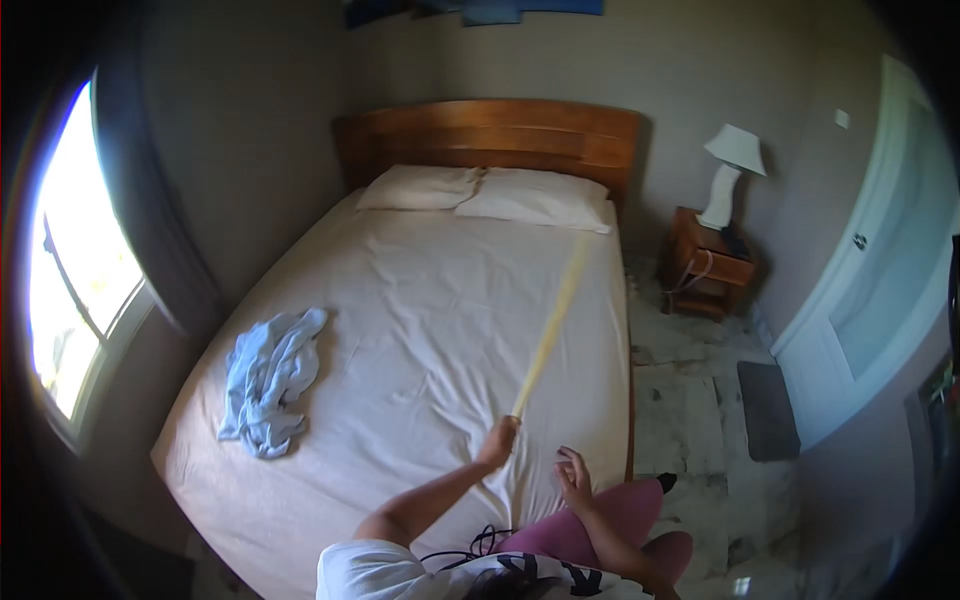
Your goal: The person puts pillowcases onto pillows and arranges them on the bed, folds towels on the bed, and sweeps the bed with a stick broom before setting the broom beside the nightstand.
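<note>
My left hand [499, 443] is closed around the near end of a long, pale yellow stick [548, 342]. The stick reaches out over the bed toward the pillows, and its far end is blurred, so I cannot tell its exact kind. My right hand [573, 478] is held to the right of the left one, above the bed's edge, with its fingers apart and nothing in them. Under the stick spreads a wrinkled cream bed sheet [420, 300]. A crumpled light blue cloth [268, 380] lies on the left side of the bed.
Two pillows [530, 197] rest against the wooden headboard [480, 135]. To the right stand a nightstand [715, 262] with a white lamp [735, 150], a grey mat [768, 410] and a white door [860, 290]. Black cords [480, 543] lie near my waist; a window [80, 260] is at left.
</note>
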`<state>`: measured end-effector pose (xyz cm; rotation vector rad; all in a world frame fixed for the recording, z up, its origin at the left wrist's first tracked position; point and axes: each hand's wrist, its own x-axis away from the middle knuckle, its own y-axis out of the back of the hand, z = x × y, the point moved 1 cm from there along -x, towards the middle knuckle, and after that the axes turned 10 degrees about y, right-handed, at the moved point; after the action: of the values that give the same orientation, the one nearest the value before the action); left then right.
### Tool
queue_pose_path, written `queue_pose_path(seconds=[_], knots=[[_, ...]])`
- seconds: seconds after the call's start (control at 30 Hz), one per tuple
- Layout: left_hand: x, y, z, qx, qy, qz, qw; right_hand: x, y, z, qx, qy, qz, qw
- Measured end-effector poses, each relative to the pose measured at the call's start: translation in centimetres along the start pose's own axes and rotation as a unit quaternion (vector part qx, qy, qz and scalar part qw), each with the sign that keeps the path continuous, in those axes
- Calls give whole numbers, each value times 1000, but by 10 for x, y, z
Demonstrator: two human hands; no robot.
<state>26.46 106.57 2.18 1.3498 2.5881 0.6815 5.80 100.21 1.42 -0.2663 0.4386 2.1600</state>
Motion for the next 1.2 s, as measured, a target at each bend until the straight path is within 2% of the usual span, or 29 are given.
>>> queue_pose_path(seconds=[0.03, 0.07, 0.1, 0.17, 0.2, 0.23, 0.3, 0.33, 0.37, 0.43, 0.47, 0.53, 0.57, 0.63, 0.7, 0.73, 0.77, 0.8, 0.83, 0.87, 0.9, 0.97, 1.03, 1.07, 1.1, 1.13, 1.17, 1.2], knots=[[6, -25, -22, 29, -18, 55, 998, 2, 3, -10, -138, -84, 3, 987], [10, -53, -33, 35, -23, 87, 995, 4, 7, -19, -276, -160, 7, 948], [16, -79, -41, 41, -28, 119, 992, 6, 16, -25, -279, -156, -11, 948], [41, -110, -70, 112, -53, 207, 971, 9, 36, -37, -484, -216, -37, 847], [39, -132, -55, 54, -90, 231, 967, 13, 45, -53, -519, -219, -39, 825], [44, -136, -62, 50, -95, 233, 967, 18, 55, -58, -521, -213, -42, 825], [56, -139, -71, -34, -28, 296, 954, 20, 74, -64, -530, -138, -66, 834], [58, -138, -70, -8, -46, 297, 954, 22, 84, -60, -519, -149, -62, 839], [61, -135, -67, 3, -40, 276, 960, 24, 91, -56, -516, -155, -38, 841], [73, -125, -65, -83, -140, 213, 963, 20, 97, -24, -586, -192, 3, 787], [81, -120, -65, -73, -126, 188, 971, 15, 90, -18, -582, -206, 31, 786], [87, -104, -75, -90, -69, 231, 966, 2, 72, -1, -444, -139, 49, 884], [90, -93, -82, -81, -59, 211, 972, -7, 63, 8, -442, -145, 74, 882], [101, -68, -103, 16, 11, 236, 971, -26, 47, 26, -465, -130, -9, 876], [95, -38, -92, 45, -45, 199, 978, -39, 30, 50, -472, -122, 5, 873], [94, -16, -92, 23, -30, 204, 978, -41, 23, 60, -480, -110, 1, 870], [88, 0, -76, 64, -13, 179, 982, -41, 16, 69, -481, -114, 11, 869], [88, 20, -67, 43, 13, 129, 991, -41, 9, 77, -466, -129, 18, 875], [87, 38, -50, 79, 12, 70, 994, -41, 5, 86, -450, -144, 23, 881], [86, 58, -30, 107, 67, 39, 991, -37, -2, 95, -442, -159, 12, 883], [86, 79, -6, 179, 83, -6, 980, -37, -8, 90, -441, -162, 17, 883], [93, 125, 31, 229, 136, -115, 957, -30, -20, 71, -452, -218, 71, 862], [101, 175, 77, 225, 157, -240, 931, -26, -39, 62, -438, -241, 63, 864], [96, 201, 117, 134, 136, -350, 917, -26, -47, 55, -424, -264, 79, 863], [105, 226, 119, 105, 127, -406, 899, -26, -55, 49, -410, -288, 92, 860], [103, 253, 148, 103, 112, -447, 881, -29, -66, 46, -390, -306, 90, 864], [104, 282, 166, 56, 139, -461, 875, -32, -77, 47, -391, -308, 88, 863], [100, 311, 195, -67, 111, -514, 848, -37, -87, 47, -358, -331, 92, 868]])
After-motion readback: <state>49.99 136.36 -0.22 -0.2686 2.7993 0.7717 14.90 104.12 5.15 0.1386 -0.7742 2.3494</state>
